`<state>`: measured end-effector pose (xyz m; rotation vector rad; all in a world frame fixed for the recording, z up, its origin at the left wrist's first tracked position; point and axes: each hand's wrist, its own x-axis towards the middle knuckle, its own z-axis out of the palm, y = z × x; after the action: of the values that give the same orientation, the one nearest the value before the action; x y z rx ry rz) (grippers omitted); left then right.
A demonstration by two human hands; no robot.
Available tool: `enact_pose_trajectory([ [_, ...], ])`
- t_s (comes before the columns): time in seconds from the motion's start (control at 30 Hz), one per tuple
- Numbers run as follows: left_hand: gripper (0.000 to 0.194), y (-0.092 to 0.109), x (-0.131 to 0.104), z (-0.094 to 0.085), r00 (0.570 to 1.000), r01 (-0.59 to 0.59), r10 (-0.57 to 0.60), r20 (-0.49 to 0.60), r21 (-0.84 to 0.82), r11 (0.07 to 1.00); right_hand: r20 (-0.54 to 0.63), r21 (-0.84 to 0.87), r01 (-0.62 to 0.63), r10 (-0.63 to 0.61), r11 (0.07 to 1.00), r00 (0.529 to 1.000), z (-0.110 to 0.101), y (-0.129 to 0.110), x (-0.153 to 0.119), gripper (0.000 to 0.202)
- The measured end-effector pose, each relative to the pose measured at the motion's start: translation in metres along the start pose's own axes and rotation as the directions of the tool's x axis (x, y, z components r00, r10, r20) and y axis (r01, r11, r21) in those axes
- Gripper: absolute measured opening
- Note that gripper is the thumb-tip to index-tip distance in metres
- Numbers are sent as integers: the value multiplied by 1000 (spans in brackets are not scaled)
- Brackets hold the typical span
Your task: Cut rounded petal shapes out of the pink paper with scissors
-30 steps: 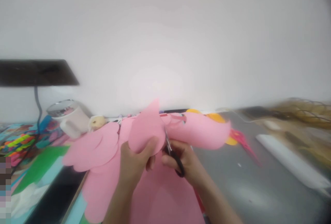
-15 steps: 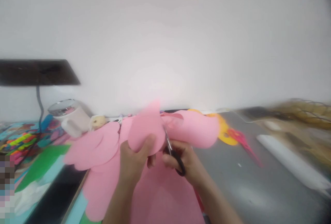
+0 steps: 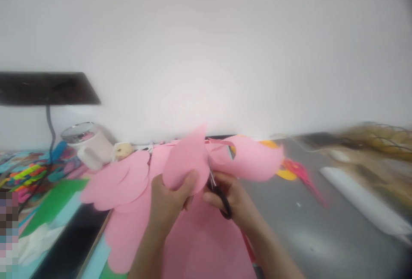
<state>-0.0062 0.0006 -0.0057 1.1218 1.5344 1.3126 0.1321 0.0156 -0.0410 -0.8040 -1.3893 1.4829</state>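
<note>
A sheet of pink paper (image 3: 185,159) with a rounded lower edge and a pointed top is pinched in my left hand (image 3: 172,195), thumb on its face. My right hand (image 3: 230,197) has its fingers in the black handle of a pair of scissors (image 3: 222,199). The scissors' blades lie along the right edge of the pink shape. Beyond them a curling pink offcut (image 3: 254,163) hangs off to the right. Under both hands lies a larger pink sheet (image 3: 206,240). Scalloped pink paper pieces (image 3: 117,180) are piled to the left.
Pink-handled scissors (image 3: 301,176) and yellow paper (image 3: 286,174) lie on the grey table (image 3: 289,236). A white roll (image 3: 360,199) is at the right. A white mug (image 3: 98,148), green paper (image 3: 54,204) and a dark stand-mounted panel (image 3: 48,88) are at the left.
The held pink shape has turned and shifted slightly right. The offcut has swung right, its end now more pointed, and a gap shows in it. Both hands have moved only a little.
</note>
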Motion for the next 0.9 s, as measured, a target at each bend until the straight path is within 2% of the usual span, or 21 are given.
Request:
enact_pose_trajectory([
  [0.6, 51, 3, -1, -1, 1000, 16, -16, 10, 3, 1000, -13, -81, -1, 0, 997, 1000, 1, 1, 0, 33],
  [0.9, 49, 0, 1, -2, 1000, 22, -22, 19, -3, 1000, -55, -115, -49, 43, 992, 998, 2, -2, 0, 24],
])
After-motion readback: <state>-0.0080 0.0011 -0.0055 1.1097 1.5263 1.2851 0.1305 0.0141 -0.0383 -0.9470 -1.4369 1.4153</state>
